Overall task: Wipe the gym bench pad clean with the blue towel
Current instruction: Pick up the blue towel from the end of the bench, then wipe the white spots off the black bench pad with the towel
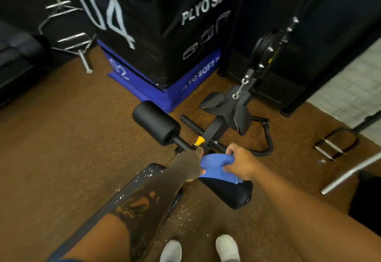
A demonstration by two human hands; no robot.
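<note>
The blue towel point(216, 167) is bunched between both hands above the far end of the black gym bench pad point(142, 181). My left hand point(188, 164) grips the towel's left side and my right hand point(240, 159) grips its right side. The pad runs from the lower left up toward the hands and carries white specks of dust. My left forearm lies over much of the pad and hides it. A second black pad section point(233, 194) sits under the towel to the right.
Black foam rollers point(156, 122) and a yellow adjustment knob point(199, 141) stand beyond the hands. A stack of plyo soft boxes point(165, 34) is behind. Chrome cable handles point(334, 146), a bar point(350, 173) and my white shoes point(226, 247) lie on the brown floor.
</note>
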